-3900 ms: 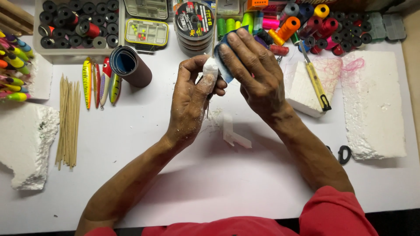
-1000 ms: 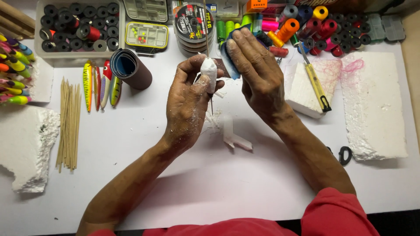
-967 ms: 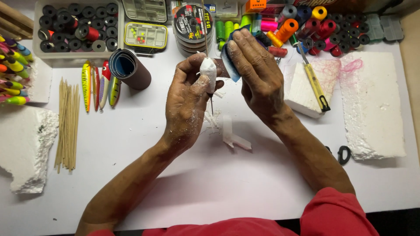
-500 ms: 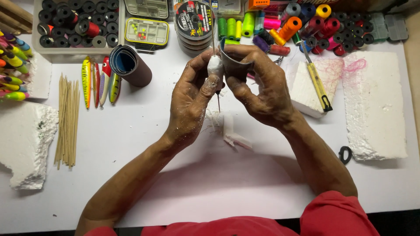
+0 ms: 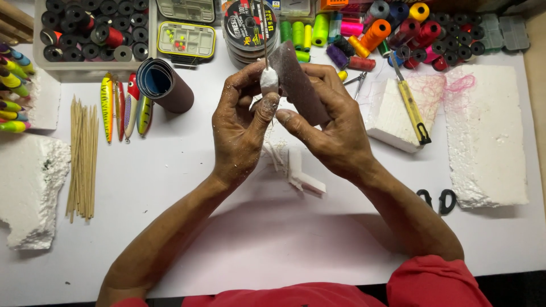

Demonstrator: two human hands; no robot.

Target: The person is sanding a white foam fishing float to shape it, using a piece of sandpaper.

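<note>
White foam, a small plug (image 5: 268,81) on a thin stick, sits pinched between the thumb and fingers of the left hand (image 5: 242,128) above the table's far middle. The right hand (image 5: 330,128) clamps a brown sandpaper sheet (image 5: 297,85) against it. Spools crowd the far edge; foam blocks (image 5: 486,131) flank the sides. The white table (image 5: 273,239) lies open toward the near edge

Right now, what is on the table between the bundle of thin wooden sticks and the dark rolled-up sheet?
In the head view, a row of colourful fish-shaped lures lies between the wooden sticks and the dark rolled sheet.
</note>
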